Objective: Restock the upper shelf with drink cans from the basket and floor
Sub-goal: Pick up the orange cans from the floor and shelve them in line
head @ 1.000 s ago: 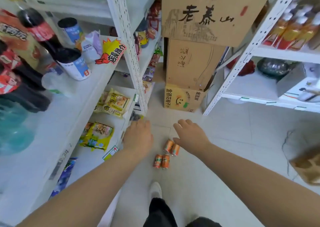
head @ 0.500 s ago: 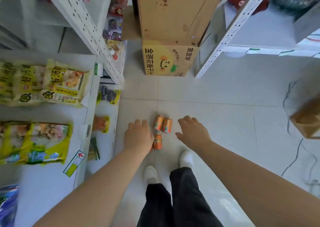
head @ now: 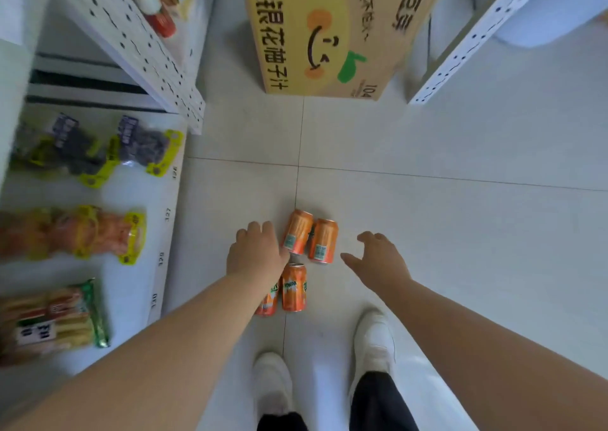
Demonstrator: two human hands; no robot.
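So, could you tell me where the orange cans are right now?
In the head view, the orange cans cluster on the floor between the left hand and right hand, just ahead of the white shoes.

The yellow-fronted cardboard box [head: 329, 35] on the floor carries large dark characters, 金银花柚子汁, down its face, with "104" at its lower corner; the smaller print beside them is too blurred to read. One orange drink can [head: 293, 287] lying on the floor reads "Mirinda". The white shelf edge [head: 167, 215] bears small numbers, "126" and "127" among them.
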